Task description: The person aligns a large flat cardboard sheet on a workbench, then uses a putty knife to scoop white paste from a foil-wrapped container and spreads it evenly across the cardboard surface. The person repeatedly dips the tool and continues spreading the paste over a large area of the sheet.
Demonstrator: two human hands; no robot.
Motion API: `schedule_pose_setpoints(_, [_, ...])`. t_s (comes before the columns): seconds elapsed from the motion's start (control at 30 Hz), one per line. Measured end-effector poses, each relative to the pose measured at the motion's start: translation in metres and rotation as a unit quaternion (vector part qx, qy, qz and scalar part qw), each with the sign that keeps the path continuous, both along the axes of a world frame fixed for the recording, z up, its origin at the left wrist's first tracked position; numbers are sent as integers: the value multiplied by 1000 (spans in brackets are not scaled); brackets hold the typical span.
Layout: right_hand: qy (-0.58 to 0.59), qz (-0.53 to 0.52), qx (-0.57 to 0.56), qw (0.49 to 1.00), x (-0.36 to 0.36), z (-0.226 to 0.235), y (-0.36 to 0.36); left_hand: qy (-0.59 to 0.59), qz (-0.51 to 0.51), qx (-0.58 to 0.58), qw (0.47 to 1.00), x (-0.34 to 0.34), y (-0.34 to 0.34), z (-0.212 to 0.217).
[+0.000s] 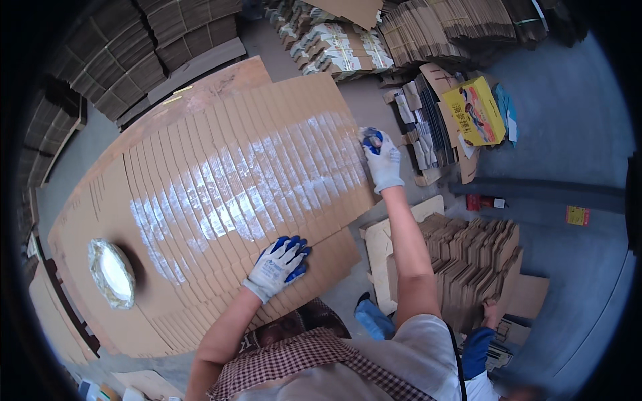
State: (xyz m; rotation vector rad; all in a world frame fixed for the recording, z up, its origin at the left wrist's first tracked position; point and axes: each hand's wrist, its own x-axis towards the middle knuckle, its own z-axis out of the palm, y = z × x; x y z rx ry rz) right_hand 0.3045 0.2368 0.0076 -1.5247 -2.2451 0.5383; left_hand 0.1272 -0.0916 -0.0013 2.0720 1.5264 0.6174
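Overlapping brown cardboard sheets lie fanned out in front of me, their strips streaked with wet, shiny white paste. My left hand, in a white glove with blue coating, rests on the near part of the sheets with its fingers stretched out. At the right edge of the fan is my gloved right hand, fingers curled round something small that I cannot make out. A round bowl lined with crinkled plastic and holding white liquid stands on the cardboard at the left.
Tied cardboard stacks stand at the back left, with more bundles at the back right. A yellow printed box sits on folded cartons to the right. Another person's hand touches a cardboard stack at the lower right.
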Motion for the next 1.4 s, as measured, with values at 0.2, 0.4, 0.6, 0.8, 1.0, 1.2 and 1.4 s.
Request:
schedule_pose_setpoints(0.2, [-120,-29,25,992,24,-21,32,-7,-9,11,1000,3,6,1])
schedule_pose_setpoints(0.4, [116,-109,-83,984,26,14,-72,1,4,-10,1000,2,0,2])
schedule_pose_setpoints(0.6, [-1,-182,42,982,58,1,-54,11,-10,20,1000,6,3,-1])
schedule_pose_setpoints(0.8, [249,-80,-153,953,-33,44,-172,-48,-2,67,997,-4,-13,-2])
schedule_pose_setpoints(1.0, [238,116,-196,944,-113,68,-265,6,113,67,991,-38,-83,33])
schedule_pose_setpoints(1.2, [46,408,-8,912,-162,53,-316,25,219,55,974,-94,-160,41])
schedule_pose_setpoints(1.4, [-64,207,43,975,-155,41,-277,5,214,87,973,-105,-184,16])
